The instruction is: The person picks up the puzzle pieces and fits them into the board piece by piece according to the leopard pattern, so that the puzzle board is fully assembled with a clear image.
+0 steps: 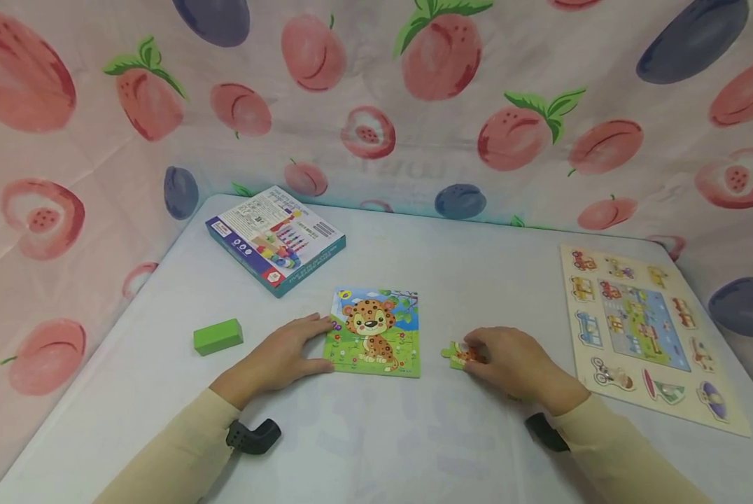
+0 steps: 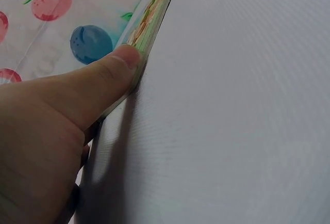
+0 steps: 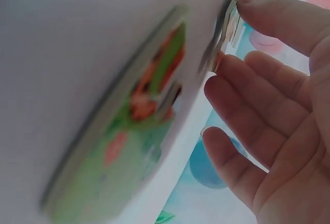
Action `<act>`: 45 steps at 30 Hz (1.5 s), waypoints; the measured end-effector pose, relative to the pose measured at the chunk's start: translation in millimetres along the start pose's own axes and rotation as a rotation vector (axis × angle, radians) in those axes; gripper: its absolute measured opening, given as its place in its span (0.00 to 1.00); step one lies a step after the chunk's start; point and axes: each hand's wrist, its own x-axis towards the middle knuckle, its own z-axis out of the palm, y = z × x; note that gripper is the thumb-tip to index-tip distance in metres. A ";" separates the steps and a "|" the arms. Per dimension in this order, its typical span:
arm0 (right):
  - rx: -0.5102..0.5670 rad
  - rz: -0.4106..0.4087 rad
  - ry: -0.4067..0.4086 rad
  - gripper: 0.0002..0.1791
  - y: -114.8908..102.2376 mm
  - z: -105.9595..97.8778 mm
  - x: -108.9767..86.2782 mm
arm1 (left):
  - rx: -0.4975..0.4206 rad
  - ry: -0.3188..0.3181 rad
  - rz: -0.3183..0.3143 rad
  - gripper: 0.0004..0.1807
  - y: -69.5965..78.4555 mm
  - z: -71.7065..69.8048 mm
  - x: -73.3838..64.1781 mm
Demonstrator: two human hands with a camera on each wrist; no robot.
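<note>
A square puzzle board (image 1: 374, 329) with a spotted leopard on green grass lies flat on the table. My left hand (image 1: 287, 352) rests at its left edge, fingers and thumb spread along the side. The left wrist view has my thumb (image 2: 116, 69) straight against the board's edge. Right of the board, my right hand (image 1: 514, 364) pinches a small puzzle piece (image 1: 457, 355) with green and orange spotted print between thumb and fingers. Another puzzle piece (image 3: 124, 126), blurred, lies below the right palm; the head view mostly hides it.
A green block (image 1: 217, 337) lies left of my left hand. Behind it is a flat game box (image 1: 276, 238). On the right lies a wooden board (image 1: 653, 336) with vehicle pictures. A fruit-print cloth (image 1: 414, 140) hangs along the back and sides of the table.
</note>
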 end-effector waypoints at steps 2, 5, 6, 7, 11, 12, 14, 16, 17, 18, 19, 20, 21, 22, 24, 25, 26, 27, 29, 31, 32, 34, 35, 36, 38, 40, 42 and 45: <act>0.005 -0.003 -0.002 0.20 -2.1 0.3 0.9 | 0.000 0.001 -0.005 0.38 0.0 -0.1 0.1; 0.013 -0.015 -0.007 0.20 -6.1 0.7 2.5 | 0.005 0.000 -0.004 0.39 0.5 -0.7 -0.2; 0.016 -0.016 -0.008 0.20 -7.6 0.7 3.1 | 0.004 0.000 -0.006 0.39 0.8 -0.9 -0.4; 0.018 -0.022 -0.009 0.20 -9.0 1.0 3.5 | 0.005 0.000 -0.006 0.39 0.8 -0.9 -0.4; 0.041 -0.047 -0.005 0.19 -15.1 2.2 5.7 | 0.004 0.003 -0.003 0.38 0.5 -0.8 -0.4; 0.045 -0.052 -0.001 0.19 -16.5 2.7 6.6 | 0.005 0.005 0.001 0.38 0.2 -0.6 -0.4; 0.057 -0.070 0.003 0.18 -19.4 3.6 8.5 | 0.006 0.007 0.003 0.38 0.0 -0.3 -0.4; 0.064 -0.084 0.004 0.18 -21.9 4.5 10.6 | 0.005 0.006 0.001 0.38 -0.3 0.1 -0.3; 0.064 -0.087 0.004 0.17 -23.2 4.9 11.6 | 0.003 0.006 -0.002 0.38 -0.2 0.1 -0.2; 0.065 -0.090 0.006 0.17 -24.4 5.3 12.6 | 0.004 0.005 -0.001 0.38 -0.2 0.2 -0.2; 0.067 -0.098 0.006 0.17 -25.5 5.6 13.5 | 0.003 0.005 -0.003 0.38 -0.1 0.2 -0.1; 0.067 -0.106 0.009 0.16 -26.3 6.1 14.4 | 0.002 0.005 -0.002 0.38 0.0 0.1 -0.2; 0.069 -0.112 0.011 0.16 -27.1 6.5 15.3 | 0.002 0.005 -0.005 0.38 0.2 0.1 -0.1; 0.070 -0.123 0.012 0.15 -27.9 7.0 16.2 | 0.001 0.005 -0.007 0.38 0.5 -0.2 -0.1; 0.071 -0.138 0.015 0.13 -29.4 7.8 17.9 | 0.002 0.005 -0.005 0.38 0.9 -0.4 -0.4; 0.070 -0.147 0.014 0.12 -30.1 8.2 18.8 | 0.002 0.006 -0.005 0.38 1.0 -0.6 -0.5; 0.068 -0.158 0.014 0.12 -30.8 8.4 19.7 | 0.001 0.006 -0.008 0.38 1.4 -0.9 -0.6; 0.068 -0.164 0.013 0.11 -31.9 8.5 20.5 | 0.001 0.005 -0.012 0.38 1.5 -0.9 -0.7; 0.065 -0.178 0.015 0.11 -34.0 8.7 21.9 | 0.004 0.007 -0.007 0.38 1.7 -1.0 -0.8; 0.064 -0.197 0.018 0.11 -36.2 8.7 23.5 | 0.005 0.007 -0.010 0.38 1.7 -1.2 -0.6; 0.065 -0.206 0.020 0.11 -37.2 8.8 24.4 | 0.003 0.006 -0.013 0.38 1.9 -1.1 -0.6; 0.065 -0.221 0.021 0.11 -39.8 8.9 26.2 | 0.004 0.007 -0.009 0.38 1.4 -0.9 -0.5; 0.069 -0.225 0.019 0.10 -41.6 8.9 27.3 | 0.005 0.007 -0.008 0.38 1.3 -0.8 -0.4; 0.071 -0.227 0.016 0.10 -43.0 9.2 28.4 | 0.005 0.007 -0.008 0.38 1.0 -0.5 -0.4; 0.075 -0.236 0.011 0.10 -46.5 9.3 30.6 | 0.002 0.005 -0.010 0.38 1.2 -0.3 -0.2; 0.077 -0.244 0.008 0.10 -50.0 9.7 32.5 | 0.004 0.003 -0.009 0.38 1.1 -0.2 0.0; 0.077 -0.252 0.008 0.10 -53.0 10.3 34.6 | 0.002 0.001 -0.010 0.38 1.6 -0.3 0.1; 0.071 -0.266 0.015 0.09 -57.0 11.4 37.1 | -0.001 -0.001 -0.012 0.38 1.9 -0.7 0.1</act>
